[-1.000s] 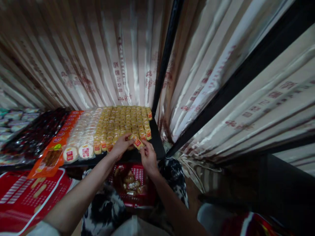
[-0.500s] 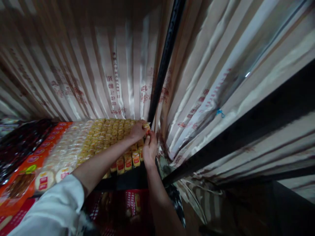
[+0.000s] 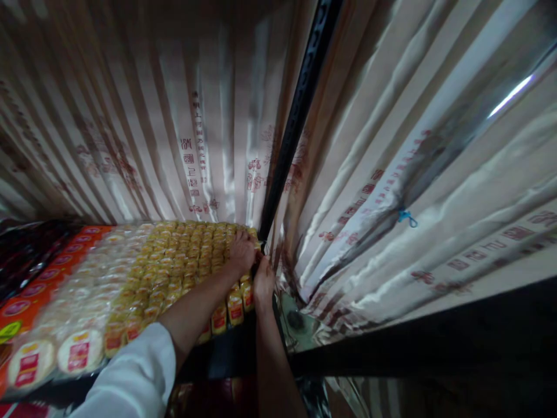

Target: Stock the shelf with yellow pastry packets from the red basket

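Note:
Rows of small yellow wrapped cakes [image 3: 174,261] with red labels cover the right end of a dark shelf [image 3: 230,351]. My left hand [image 3: 242,252] rests over the cakes at the back right corner, its fingers curled down on them. Close beside it, my right hand [image 3: 263,284] reaches up along the right edge of the rows, fingers bent together towards the left hand. What lies between the fingertips is small, dark and mostly hidden. Both hands are beside the foot of a black slotted post [image 3: 293,122].
Left of the yellow cakes lie round white cakes [image 3: 80,351] in clear wrap, then an orange printed packet [image 3: 56,258] and dark shiny packs [image 3: 35,249]. Pleated printed curtains [image 3: 217,116] hang behind and to the right. A black bar [image 3: 418,342] runs rightwards.
Both hands have lowered from holding up a small wrapped cake to the corner of the rows. The view has shifted, bringing the shelf nearer.

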Action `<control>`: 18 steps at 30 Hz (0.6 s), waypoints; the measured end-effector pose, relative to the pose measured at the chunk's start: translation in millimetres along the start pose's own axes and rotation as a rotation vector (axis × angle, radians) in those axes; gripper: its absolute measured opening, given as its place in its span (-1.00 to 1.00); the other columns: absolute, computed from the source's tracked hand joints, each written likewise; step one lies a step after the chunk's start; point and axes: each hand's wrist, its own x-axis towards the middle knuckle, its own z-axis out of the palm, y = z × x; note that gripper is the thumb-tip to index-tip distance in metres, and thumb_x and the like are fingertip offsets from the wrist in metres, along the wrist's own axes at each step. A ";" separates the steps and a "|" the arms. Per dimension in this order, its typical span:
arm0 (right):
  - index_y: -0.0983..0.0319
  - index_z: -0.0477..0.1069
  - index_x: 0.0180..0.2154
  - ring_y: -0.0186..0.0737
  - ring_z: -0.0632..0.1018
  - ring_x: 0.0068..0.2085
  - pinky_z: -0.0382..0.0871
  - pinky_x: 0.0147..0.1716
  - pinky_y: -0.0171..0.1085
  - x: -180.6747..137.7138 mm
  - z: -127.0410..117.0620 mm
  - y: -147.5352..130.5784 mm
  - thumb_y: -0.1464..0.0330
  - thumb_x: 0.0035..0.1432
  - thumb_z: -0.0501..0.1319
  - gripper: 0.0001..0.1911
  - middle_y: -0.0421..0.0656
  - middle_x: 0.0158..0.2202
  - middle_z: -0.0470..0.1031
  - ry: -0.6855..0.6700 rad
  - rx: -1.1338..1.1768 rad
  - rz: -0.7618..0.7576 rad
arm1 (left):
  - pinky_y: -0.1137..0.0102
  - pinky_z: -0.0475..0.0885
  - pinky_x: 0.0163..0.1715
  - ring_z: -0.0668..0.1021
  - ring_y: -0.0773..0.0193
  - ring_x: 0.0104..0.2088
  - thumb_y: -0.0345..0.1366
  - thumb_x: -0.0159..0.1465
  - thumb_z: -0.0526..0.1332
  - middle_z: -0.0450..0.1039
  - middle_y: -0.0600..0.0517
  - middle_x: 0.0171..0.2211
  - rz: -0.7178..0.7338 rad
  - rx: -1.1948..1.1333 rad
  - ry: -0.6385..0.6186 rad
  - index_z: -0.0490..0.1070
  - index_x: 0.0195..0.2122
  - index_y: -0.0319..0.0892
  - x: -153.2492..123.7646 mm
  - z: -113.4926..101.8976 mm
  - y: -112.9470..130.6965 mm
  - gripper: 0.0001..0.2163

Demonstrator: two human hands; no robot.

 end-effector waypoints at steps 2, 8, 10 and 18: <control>0.33 0.40 0.00 -0.11 0.45 0.05 0.26 0.04 -0.18 1.9 1.0 2.7 0.01 0.25 -0.26 -0.29 0.06 -0.02 0.48 -0.014 0.002 0.013 | 0.22 0.21 0.01 0.32 0.06 -0.01 -0.34 0.24 0.10 0.39 -0.13 -0.12 -0.014 0.029 -0.013 0.45 -0.17 -0.24 1.7 1.5 -1.6 -0.79; 0.32 0.42 0.00 -0.08 0.41 0.10 0.21 0.09 -0.13 2.7 -1.3 5.0 -0.01 0.24 -0.27 -0.27 0.06 -0.01 0.47 -0.040 -0.064 0.040 | 0.22 0.21 -0.02 0.30 0.03 0.01 -0.33 0.26 0.08 0.36 -0.19 -0.09 -0.043 0.074 -0.002 0.37 -0.11 -0.28 7.0 2.5 1.2 -0.77; 0.31 0.43 -0.01 -0.06 0.40 0.11 0.19 0.09 -0.12 0.8 -2.4 4.2 -0.02 0.23 -0.26 -0.27 0.07 -0.02 0.48 -0.035 -0.085 0.051 | 0.21 0.20 -0.02 0.31 0.03 0.01 -0.33 0.26 0.06 0.37 -0.19 -0.10 -0.063 0.084 -0.015 0.36 -0.10 -0.28 8.3 2.4 2.0 -0.77; 0.31 0.46 -0.03 -0.03 0.43 0.07 0.21 0.07 -0.12 -0.4 -9.4 -1.4 -0.06 0.21 -0.29 -0.22 0.06 -0.04 0.49 -0.159 -0.091 0.162 | 0.19 0.17 0.01 0.32 0.04 0.02 -0.39 0.27 0.02 0.41 -0.17 -0.10 -0.050 0.061 -0.073 0.36 -0.09 -0.29 13.0 1.5 2.3 -0.76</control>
